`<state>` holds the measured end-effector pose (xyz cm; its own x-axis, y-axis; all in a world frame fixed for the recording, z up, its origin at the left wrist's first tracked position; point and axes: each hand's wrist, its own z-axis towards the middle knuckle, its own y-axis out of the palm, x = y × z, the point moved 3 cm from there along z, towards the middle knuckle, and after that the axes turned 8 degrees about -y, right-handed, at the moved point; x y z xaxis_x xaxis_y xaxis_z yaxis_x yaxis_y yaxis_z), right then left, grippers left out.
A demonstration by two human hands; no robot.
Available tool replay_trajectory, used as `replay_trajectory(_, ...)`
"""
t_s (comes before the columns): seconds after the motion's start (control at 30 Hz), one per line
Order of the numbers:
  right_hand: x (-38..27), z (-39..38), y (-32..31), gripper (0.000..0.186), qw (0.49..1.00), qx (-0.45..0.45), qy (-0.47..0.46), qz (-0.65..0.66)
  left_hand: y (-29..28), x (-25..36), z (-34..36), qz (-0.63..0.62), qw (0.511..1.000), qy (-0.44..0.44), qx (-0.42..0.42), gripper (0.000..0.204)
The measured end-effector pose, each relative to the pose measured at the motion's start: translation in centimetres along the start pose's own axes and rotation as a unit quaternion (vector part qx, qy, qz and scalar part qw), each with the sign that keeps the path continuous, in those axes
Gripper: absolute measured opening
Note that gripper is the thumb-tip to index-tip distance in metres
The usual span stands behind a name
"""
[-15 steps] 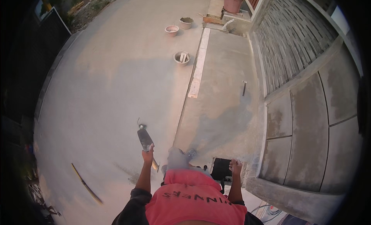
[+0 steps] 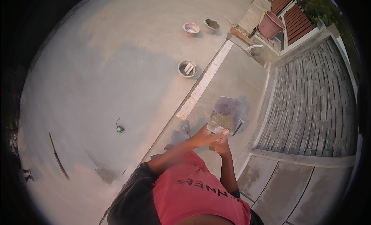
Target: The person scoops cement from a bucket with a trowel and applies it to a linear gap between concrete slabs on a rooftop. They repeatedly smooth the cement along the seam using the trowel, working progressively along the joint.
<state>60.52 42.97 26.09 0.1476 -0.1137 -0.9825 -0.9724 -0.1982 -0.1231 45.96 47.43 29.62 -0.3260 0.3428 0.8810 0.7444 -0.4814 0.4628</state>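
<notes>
In front of me I hold a flat rectangular plastering tool (image 2: 225, 108), smeared with wet cement. My left hand (image 2: 208, 136) is closed on its near corner. Just below, my right hand (image 2: 219, 147) is closed around it too; the handle is mostly hidden by my fingers. Beside the tool on the narrow slab lies a dark long-handled tool (image 2: 238, 126). My foot (image 2: 184, 127) shows beneath my arms near a pale board strip (image 2: 201, 83).
Three tubs (image 2: 182, 72), (image 2: 191, 29), (image 2: 211, 27) stand on the concrete floor (image 2: 96, 89). A small round device (image 2: 119, 129) and a long thin strip (image 2: 58, 155) lie left. Right rise a stone-clad wall (image 2: 305, 101) and a large pink bucket (image 2: 270, 25).
My view has swung right. The tool has moved from my left side to in front of me over the narrow slab, and my right hand has come over to join my left on it.
</notes>
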Motion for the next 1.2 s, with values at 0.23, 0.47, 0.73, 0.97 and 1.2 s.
replay_trajectory(0.23,-2.0,10.0,-17.2,0.02,0.983,0.173,0.042,0.037,0.5,0.1,20.0,0.203,0.976,0.033,-0.065,0.083)
replay_trajectory(0.47,-1.1,20.6,-35.4,0.025,0.935,0.255,0.198,-0.15,-16.8,-14.2,29.6,-0.014,0.952,-0.212,0.218,0.068)
replay_trajectory(0.73,14.7,55.2,-48.7,0.018,0.939,-0.025,0.229,-0.257,-28.6,-31.5,31.9,-0.26,0.657,-0.205,0.677,0.048)
replay_trajectory(0.97,41.5,88.1,-35.2,0.032,0.853,-0.348,0.091,-0.378,-45.6,-39.3,46.7,-0.198,0.646,-0.183,0.715,0.051)
replay_trajectory(1.2,54.6,94.7,-19.7,0.048,0.785,-0.529,0.013,-0.323,-69.7,-47.7,51.9,-0.116,0.658,-0.038,0.743,0.094)
